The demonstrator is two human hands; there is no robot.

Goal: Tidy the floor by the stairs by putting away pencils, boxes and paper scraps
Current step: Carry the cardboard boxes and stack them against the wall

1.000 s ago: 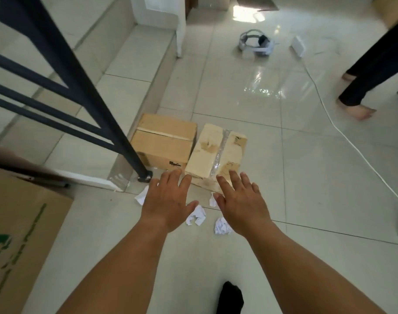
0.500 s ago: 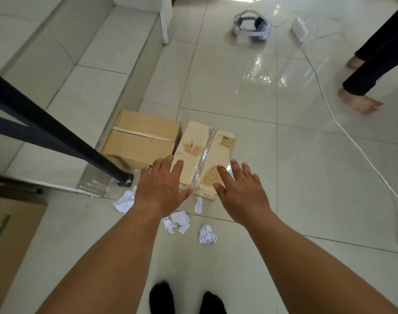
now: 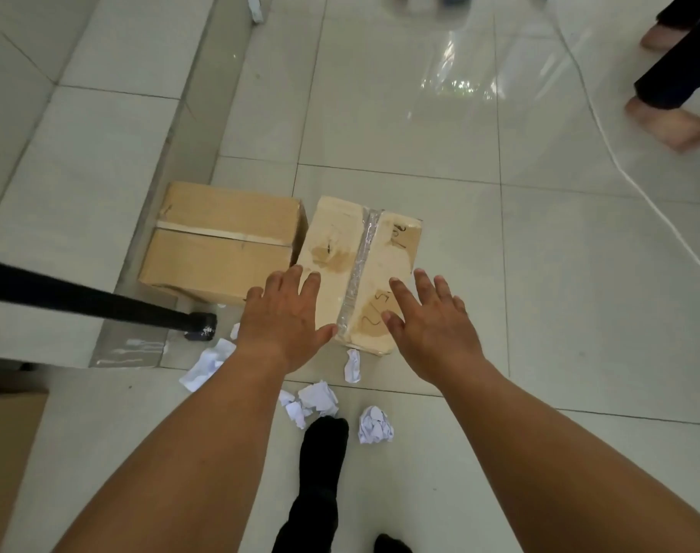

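Farther forward now, left hand (image 3: 284,325) and right hand (image 3: 432,329) over taped box (image 3: 380,249).

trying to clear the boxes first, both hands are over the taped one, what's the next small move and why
Probably lower both hands onto the sides of the taped box and grip it: the left hand and right hand are open, spread over its near end, holding nothing.

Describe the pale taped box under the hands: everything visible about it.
The pale cardboard box lies flat and closed on the tiled floor, a shiny tape strip along its top seam. Its top bears brown patches and handwritten marks. Its left side is close against the darker brown box. The left hand and right hand spread open over its near end; contact is unclear. A crumpled paper scrap lies by its near edge.
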